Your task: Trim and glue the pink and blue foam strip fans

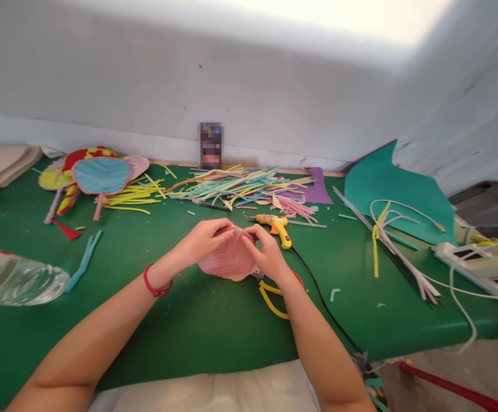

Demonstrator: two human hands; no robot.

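Note:
Both of my hands meet at the top edge of a pink striped panel (227, 261), which looks built up from narrow strips laid in a V pattern. My left hand (212, 237) pinches that edge from the left, a red bracelet on its wrist. From the other side my right hand (267, 249) pinches it too, fingertips almost touching those of the left. A small greyish bit shows between the fingers, too small to name. Scissors with yellow handles (271, 300) lie partly under my right forearm. Just beyond the right hand rests a yellow glue gun (278, 225).
Coloured strips (227, 186) are heaped at the back, near a propped phone (211, 146). Finished fan-like pieces (102, 174) lie back left, a clear bottle (21, 280) at left. Teal sheet (399, 197) and power strip (478, 266) are at right. The glue gun's black cord (317, 289) runs to the front edge.

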